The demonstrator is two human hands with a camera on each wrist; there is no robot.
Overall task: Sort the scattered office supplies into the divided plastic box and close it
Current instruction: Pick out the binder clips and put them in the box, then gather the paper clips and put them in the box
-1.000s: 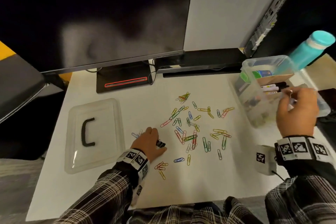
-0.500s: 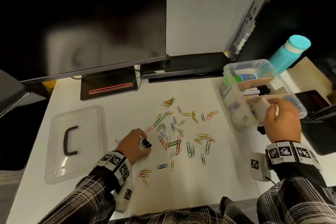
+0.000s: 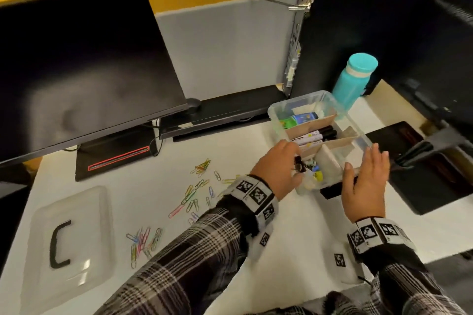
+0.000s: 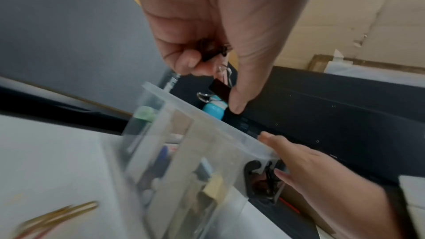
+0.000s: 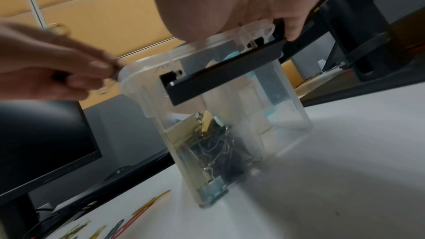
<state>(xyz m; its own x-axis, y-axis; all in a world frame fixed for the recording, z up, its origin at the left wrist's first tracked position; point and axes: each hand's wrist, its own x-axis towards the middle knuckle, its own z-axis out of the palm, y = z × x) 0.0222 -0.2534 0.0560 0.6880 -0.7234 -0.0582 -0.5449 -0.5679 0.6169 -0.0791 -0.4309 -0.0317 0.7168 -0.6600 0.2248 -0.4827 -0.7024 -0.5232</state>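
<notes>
The left hand (image 3: 277, 170) is over the near left corner of the clear divided plastic box (image 3: 323, 100), fingers curled and pinching black binder clips (image 4: 219, 89) above the rim; the wrist view shows one clip hanging between thumb and fingertips. The right hand (image 3: 364, 181) lies against the box's near right side, fingers extended along the wall by the black latch (image 5: 225, 74), gripping nothing. The box stands on the white desk (image 3: 143, 194), right of centre, with markers (image 3: 316, 134) in a middle compartment and binder clips already in the near left one. Coloured paper clips (image 3: 197, 189) remain scattered on the desk. The lid (image 3: 69, 233) lies apart at far left.
</notes>
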